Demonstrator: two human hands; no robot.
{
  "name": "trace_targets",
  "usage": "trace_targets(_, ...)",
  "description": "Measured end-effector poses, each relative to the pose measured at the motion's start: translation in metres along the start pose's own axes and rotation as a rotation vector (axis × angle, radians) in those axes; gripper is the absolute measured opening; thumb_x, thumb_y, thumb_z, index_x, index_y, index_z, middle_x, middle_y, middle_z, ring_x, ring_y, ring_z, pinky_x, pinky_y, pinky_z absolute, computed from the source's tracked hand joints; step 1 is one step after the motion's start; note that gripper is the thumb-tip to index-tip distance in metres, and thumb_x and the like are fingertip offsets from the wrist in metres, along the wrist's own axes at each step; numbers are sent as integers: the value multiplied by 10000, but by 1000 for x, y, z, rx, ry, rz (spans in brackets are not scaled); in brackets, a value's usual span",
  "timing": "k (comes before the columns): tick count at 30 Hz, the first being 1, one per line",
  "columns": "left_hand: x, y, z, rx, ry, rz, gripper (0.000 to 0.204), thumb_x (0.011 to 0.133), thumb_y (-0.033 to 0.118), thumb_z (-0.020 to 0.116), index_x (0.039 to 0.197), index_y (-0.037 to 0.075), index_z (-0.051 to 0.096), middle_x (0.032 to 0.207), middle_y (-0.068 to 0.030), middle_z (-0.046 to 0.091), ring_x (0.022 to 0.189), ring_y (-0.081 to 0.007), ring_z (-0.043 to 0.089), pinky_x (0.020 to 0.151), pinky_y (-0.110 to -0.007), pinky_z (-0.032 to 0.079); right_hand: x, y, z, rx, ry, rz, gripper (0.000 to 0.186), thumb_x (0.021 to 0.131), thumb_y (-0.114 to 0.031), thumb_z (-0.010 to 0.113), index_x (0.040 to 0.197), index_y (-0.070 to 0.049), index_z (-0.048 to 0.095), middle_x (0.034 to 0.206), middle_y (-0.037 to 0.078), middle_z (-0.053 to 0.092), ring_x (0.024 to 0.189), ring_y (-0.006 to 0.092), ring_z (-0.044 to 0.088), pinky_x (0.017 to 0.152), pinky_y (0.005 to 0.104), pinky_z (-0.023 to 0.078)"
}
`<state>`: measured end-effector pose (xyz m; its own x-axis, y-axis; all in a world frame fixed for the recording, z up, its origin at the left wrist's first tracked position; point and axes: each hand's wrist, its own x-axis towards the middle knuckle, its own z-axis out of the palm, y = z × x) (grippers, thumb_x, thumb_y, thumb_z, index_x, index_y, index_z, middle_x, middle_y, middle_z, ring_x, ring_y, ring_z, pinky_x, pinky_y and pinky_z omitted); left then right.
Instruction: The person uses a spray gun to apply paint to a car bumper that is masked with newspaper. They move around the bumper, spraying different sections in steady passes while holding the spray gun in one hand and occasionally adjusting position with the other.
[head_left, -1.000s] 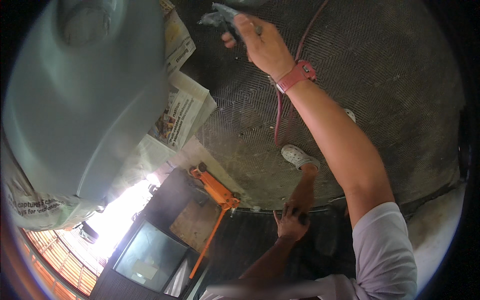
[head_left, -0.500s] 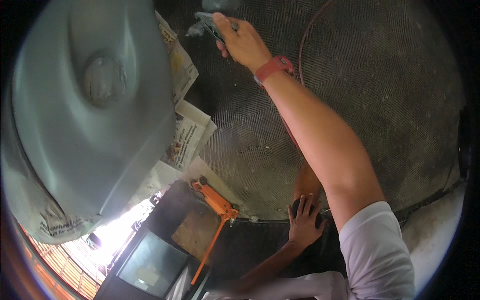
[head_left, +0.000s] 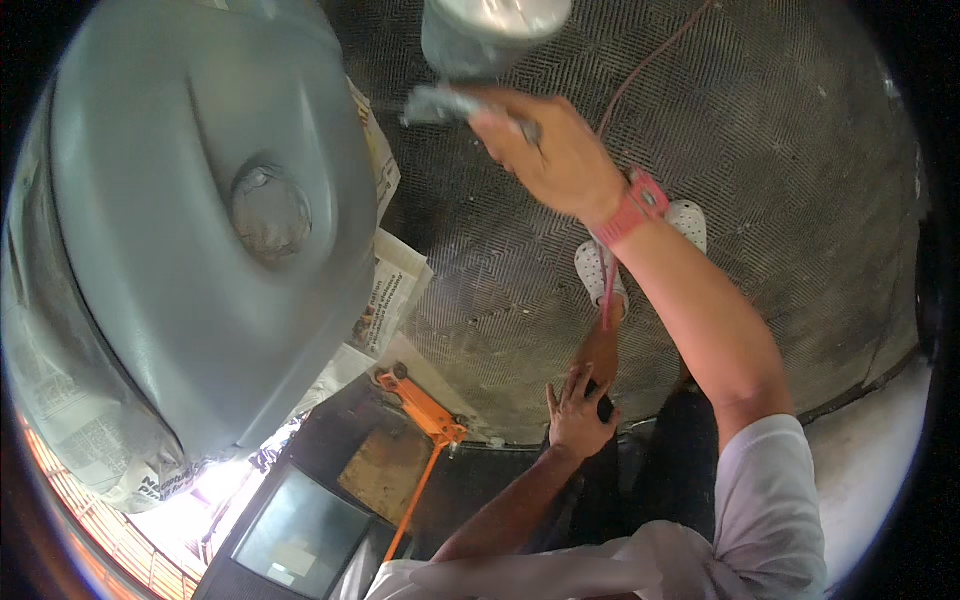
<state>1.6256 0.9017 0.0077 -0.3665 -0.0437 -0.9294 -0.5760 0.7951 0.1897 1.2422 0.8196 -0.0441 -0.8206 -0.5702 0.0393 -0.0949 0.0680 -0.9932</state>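
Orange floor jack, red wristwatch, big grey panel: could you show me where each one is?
Orange floor jack [head_left: 424, 408], head view: on its orange body.
Red wristwatch [head_left: 628, 218], head view: on its strap.
Big grey panel [head_left: 195, 245], head view: on its smooth, curved face.

Dark ridged floor [head_left: 800, 190], thin reddish hose [head_left: 641, 74] lying across it, silvery-grey container [head_left: 466, 45] at far centre, pale perforated clogs [head_left: 688, 219] nearer right

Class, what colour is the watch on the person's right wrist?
The watch is pinkish red, best seen in the head view.

Two hands [head_left: 560, 155] [head_left: 582, 425], two clogs [head_left: 590, 268] [head_left: 688, 220], one watch [head_left: 632, 215], one jack [head_left: 422, 407], one container [head_left: 480, 45]
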Motion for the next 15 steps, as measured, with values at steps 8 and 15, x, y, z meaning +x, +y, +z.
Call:
trace_targets(8,8,44,7,-88,-97,-119,649,1008,555,679,1559,215,648,1797,-92,323,1696,-333,213,1355,-725,94,-39,-60,-50,131,-426,70,581,1155,-520,542,1486,-74,710,724,82,718,608,199,696,635,368,561)
trace_targets(15,2,72,13,-174,-124,-194,646,1005,583,684,1546,231,657,1757,-104,385,1680,-326,254,1350,-734,130,55,-101,-50,40,-189,126,537,1113,-514,596,1305,-46,778,1174,275,775,1112,500,726,974,518,584)
